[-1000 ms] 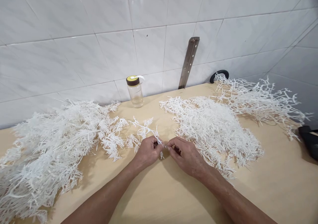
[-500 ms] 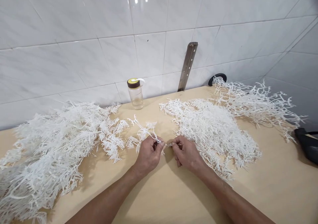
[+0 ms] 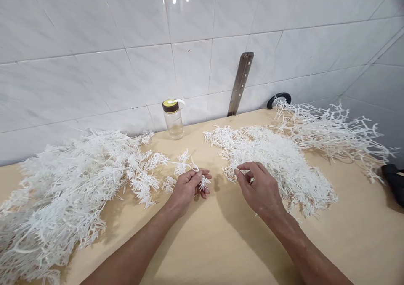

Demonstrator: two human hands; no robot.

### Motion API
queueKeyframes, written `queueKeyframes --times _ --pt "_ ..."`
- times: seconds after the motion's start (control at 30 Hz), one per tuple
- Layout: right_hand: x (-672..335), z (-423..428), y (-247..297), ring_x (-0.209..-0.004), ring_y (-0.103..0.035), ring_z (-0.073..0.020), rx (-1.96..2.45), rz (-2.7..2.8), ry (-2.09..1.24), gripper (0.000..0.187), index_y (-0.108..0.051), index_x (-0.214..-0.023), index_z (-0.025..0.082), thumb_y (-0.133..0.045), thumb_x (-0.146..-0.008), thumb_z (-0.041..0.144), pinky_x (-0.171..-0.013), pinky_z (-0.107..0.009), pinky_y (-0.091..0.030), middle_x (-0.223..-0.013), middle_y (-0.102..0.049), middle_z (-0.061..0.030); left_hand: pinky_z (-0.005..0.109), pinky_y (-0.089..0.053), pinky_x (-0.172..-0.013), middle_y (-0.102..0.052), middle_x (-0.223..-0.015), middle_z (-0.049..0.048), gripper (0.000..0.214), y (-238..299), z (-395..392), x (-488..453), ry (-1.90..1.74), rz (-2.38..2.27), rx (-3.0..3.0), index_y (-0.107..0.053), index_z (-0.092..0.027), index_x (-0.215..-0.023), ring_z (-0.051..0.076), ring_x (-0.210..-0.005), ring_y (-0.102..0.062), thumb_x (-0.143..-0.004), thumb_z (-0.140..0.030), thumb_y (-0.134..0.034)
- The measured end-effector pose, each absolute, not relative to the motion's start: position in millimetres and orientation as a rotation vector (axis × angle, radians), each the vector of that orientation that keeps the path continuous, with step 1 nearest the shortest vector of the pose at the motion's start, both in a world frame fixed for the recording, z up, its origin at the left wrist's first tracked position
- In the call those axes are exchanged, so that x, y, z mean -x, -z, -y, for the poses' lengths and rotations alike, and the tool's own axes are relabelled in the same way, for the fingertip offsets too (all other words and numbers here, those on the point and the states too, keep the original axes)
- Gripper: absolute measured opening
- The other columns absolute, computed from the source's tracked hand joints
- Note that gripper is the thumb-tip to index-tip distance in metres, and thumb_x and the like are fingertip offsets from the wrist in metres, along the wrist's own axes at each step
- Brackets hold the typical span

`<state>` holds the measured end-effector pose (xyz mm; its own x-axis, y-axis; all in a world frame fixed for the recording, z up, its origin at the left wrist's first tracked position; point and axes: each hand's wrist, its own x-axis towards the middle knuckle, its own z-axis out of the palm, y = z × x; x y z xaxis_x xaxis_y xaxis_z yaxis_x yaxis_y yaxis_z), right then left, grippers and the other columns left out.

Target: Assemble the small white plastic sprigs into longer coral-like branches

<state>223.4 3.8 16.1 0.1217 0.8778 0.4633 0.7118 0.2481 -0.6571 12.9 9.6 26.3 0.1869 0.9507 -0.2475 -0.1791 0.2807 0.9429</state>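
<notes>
Thin white branching plastic sprigs are all around my hands. My left hand [image 3: 187, 189] is closed on one white plastic sprig [image 3: 204, 183], pinched between thumb and forefinger, with its feathery end hanging by the fingers and a stem reaching left. My right hand [image 3: 261, 187] is pinched at the near left edge of the right heap of small white pieces [image 3: 277, 158]. A pale sliver, seemingly a small white twig piece [image 3: 242, 170], shows between its thumb and forefinger. Left of my left hand lies a large heap of white sprigs [image 3: 82, 184], with loose sprigs at its edge.
A clear jar [image 3: 173, 127] with a yellow and dark lid stands at the back of the wooden table [image 3: 195, 243]. A metal strip [image 3: 240, 85] leans on the tiled wall. Bare white branches [image 3: 334, 129] lie at the right, by a black ring-shaped handle [image 3: 285, 96] and a black object [image 3: 393, 184].
My right hand has moved right, away from my left hand, to the right heap's edge. My left hand has turned and its fingers have loosened somewhat, still pinching the sprig.
</notes>
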Motion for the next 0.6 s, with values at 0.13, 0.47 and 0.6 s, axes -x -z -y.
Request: queueKeyframes --times 0.13,0.47,0.6 --pt "-207 6 -15 -0.060 -0.058 -0.0151 1.405 1.701 -0.596 0.022 -0.065 -0.094 0.019 -0.053 -0.094 0.038 -0.054 -0.027 -0.044 -0.073 -0.063 -0.0024 0.023 -0.046 -0.049 -0.063 -0.054 0.0022 0.047 -28 -8 -14 -0.946 -1.071 -1.054 -0.071 -0.011 -0.098 0.012 -0.047 -0.056 -0.083 -0.054 -0.064" --pt "-185 16 -14 -0.065 -0.058 -0.0151 1.252 1.788 -0.886 0.018 -0.065 -0.092 0.020 -0.054 -0.095 0.034 -0.059 -0.028 -0.047 -0.079 -0.067 -0.0031 0.022 -0.041 -0.043 -0.061 -0.062 0.0018 0.052 -22 -5 -15 -0.884 -1.142 -1.219 -0.074 -0.011 -0.100 0.010 -0.045 -0.052 -0.084 -0.059 -0.060" --pt "-186 14 -12 -0.060 -0.057 -0.0140 1.314 1.644 -1.047 0.026 -0.063 -0.096 0.019 -0.057 -0.092 0.044 -0.050 -0.025 -0.047 -0.076 -0.063 -0.0022 0.023 -0.042 -0.047 -0.059 -0.062 0.0013 0.050 -29 -4 -15 -0.925 -1.133 -1.219 -0.075 -0.012 -0.096 0.011 -0.049 -0.053 -0.084 -0.058 -0.061"
